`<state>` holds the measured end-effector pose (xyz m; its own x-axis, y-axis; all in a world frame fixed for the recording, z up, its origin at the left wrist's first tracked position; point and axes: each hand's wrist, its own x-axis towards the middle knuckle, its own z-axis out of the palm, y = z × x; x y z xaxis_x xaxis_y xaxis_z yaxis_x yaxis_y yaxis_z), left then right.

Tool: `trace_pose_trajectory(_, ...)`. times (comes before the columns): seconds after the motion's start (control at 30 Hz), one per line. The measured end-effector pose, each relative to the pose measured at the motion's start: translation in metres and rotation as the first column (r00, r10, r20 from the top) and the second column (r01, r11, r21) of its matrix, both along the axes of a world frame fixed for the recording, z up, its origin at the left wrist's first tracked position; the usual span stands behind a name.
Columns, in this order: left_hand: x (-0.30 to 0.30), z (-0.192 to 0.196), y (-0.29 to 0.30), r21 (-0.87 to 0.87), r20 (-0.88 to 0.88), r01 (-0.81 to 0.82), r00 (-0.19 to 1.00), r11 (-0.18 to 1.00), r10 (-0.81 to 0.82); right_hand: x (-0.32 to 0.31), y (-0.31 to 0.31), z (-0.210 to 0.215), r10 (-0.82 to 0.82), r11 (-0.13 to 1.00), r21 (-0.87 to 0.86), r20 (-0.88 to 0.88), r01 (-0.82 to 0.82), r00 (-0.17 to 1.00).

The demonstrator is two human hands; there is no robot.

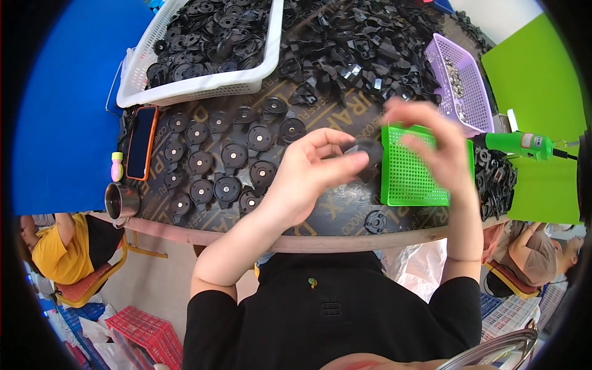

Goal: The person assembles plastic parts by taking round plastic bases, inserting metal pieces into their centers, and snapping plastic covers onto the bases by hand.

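The table [345,216] bears a black heap [364,43] at its far side, beside a white basket [203,83] of discs. Nearer than the basket lie rows of discs [225,157], each with a pale centre. Right of those rows sits a green tray [410,176]. Over the tray's left edge the left hand [308,176] pinches 1 disc [365,151] between thumb and fingers. The right hand [431,145] hovers blurred, fingers loosely curled, seemingly empty. Best to keep the disc level and steady while the right hand works on it.
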<state>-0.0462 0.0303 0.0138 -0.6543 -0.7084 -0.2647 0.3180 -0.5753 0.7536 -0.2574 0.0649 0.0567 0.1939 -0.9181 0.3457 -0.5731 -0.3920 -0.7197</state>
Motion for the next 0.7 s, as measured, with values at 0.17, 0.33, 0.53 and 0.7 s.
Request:
trace_pose_trajectory(0.17, 0.054, -0.006, 0.031, -0.92, 0.34, 0.216, 0.855, 0.327, 0.392, -0.111, -0.037, -0.006, -0.645, 0.71, -0.328, -0.659, 0.623, 0.388)
trace_pose_trajectory(0.33, 0.081, -0.035, 0.047, -0.836, 0.358, 0.534, 0.701, -0.122, 0.617, -0.197, -0.055, -0.058, -0.415, 0.736, 0.085, -0.726, 0.671, 0.548)
trace_pose_trajectory(0.53, 0.084, -0.039, 0.044, -0.706, 0.409, 0.683, 0.608, -0.187, 0.681, -0.208, -0.062, -0.078, -0.346, 0.748, 0.312, -0.57, 0.586, 0.745)
trace_pose_trajectory(0.7, 0.074, -0.023, 0.048, -0.784, 0.476, 0.619, 0.652, -0.052, 0.591, -0.179, -0.057, -0.062, -0.449, 0.74, -0.025, -0.763, 0.673, 0.465)
